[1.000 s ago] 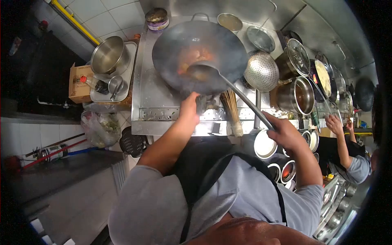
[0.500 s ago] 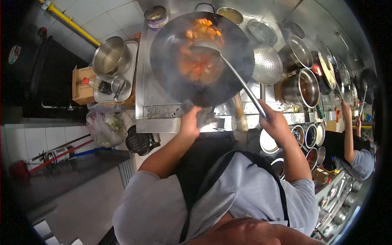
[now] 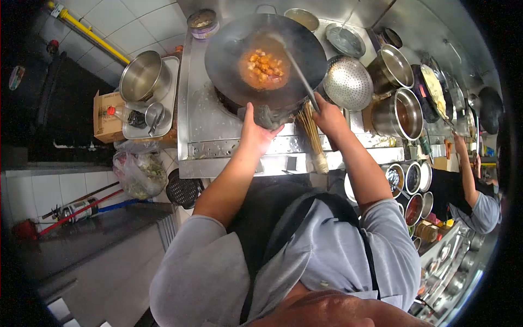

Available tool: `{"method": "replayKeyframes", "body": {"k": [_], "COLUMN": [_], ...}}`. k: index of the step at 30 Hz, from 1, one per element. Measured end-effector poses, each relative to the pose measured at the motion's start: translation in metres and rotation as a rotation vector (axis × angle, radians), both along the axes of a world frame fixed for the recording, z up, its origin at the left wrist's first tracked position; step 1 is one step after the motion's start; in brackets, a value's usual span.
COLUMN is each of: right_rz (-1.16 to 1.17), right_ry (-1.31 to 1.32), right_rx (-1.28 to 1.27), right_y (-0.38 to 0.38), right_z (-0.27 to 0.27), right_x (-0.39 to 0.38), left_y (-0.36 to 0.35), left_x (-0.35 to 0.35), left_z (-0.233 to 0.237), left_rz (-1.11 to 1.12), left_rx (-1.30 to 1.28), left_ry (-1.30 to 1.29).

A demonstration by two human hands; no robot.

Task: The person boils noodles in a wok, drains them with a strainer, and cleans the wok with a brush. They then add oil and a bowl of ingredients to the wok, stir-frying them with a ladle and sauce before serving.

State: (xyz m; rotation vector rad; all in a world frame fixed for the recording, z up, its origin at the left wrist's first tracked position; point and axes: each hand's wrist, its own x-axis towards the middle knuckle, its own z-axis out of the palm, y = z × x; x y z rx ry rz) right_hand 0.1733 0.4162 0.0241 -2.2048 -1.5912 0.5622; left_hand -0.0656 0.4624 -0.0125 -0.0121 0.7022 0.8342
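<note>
A large dark wok stands on the steel stove, with orange chunks of food in reddish sauce at its middle and steam above. My left hand is at the wok's near edge, fingers wrapped against a grey cloth. My right hand is closed round the handle of a long ladle. The ladle's bowl, blurred by steam, lies in the far part of the wok. A bamboo brush rests just left of my right hand.
A perforated strainer and steel pots stand right of the wok. On the left, a tray bears a steel pot. Several bowls of ingredients are at the lower right. A co-worker's arm reaches in at the far right.
The wok has moved back down toward the stove and the food has gathered near its middle. Both hands have moved forward, and the ladle has shifted up and left.
</note>
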Motion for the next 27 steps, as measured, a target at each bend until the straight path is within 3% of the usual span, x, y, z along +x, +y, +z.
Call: {"method": "replayKeyframes", "body": {"k": [2,3,5,8,10,12,14,16,20,22,24,25,26,27], "right_rz": [0.192,0.263,0.292,0.331,0.229,0.203,0.289,0.327,0.242,0.237,0.224,0.208,0.2,0.176], "right_ry": [-0.14,-0.204,-0.323,-0.46,-0.193,-0.021,-0.033,-0.049,-0.147,-0.196,-0.243,-0.297,-0.297,-0.162], "right_rx": [-0.151,-0.174,-0.185,-0.152,-0.173,-0.308,-0.367,-0.35,-0.431,-0.237,-0.187,-0.124,-0.122,-0.123], "right_y": [0.004,-0.001,-0.013,-0.045,-0.071,-0.095,-0.116,-0.123,-0.098,-0.083,-0.087,-0.088,-0.091,-0.101], "right_z": [0.017,0.025,0.043,0.053,0.078,0.124,0.162,0.156,0.104,0.058,0.046,0.044,0.05,0.064], "right_x": [0.0,0.008,0.01,0.011,0.009,0.009,0.01,0.01,-0.01,-0.012,-0.016,-0.016,-0.012,-0.007], "left_y": [0.002,0.006,0.02,0.035,0.033,0.017,-0.001,-0.025,-0.007,-0.017,-0.055,-0.074,-0.087,-0.089], "left_x": [0.003,0.005,0.009,0.012,0.013,0.004,-0.004,-0.012,0.003,-0.008,-0.028,-0.034,-0.041,-0.041], "left_z": [0.0,0.0,-0.012,-0.049,-0.045,-0.038,-0.018,0.012,-0.011,0.006,-0.006,-0.033,-0.026,-0.039], "left_rz": [0.026,0.032,0.039,-0.151,-0.179,-0.178,-0.179,-0.146,-0.12,-0.116,-0.171,-0.087,-0.127,-0.119], "left_rx": [0.042,-0.005,-0.046,0.005,0.019,0.011,0.01,-0.031,-0.033,-0.036,0.076,0.112,0.123,0.123], "left_ry": [-0.072,0.01,0.084,0.304,0.457,0.388,0.322,0.396,0.459,0.442,0.404,0.351,0.302,0.354]}}
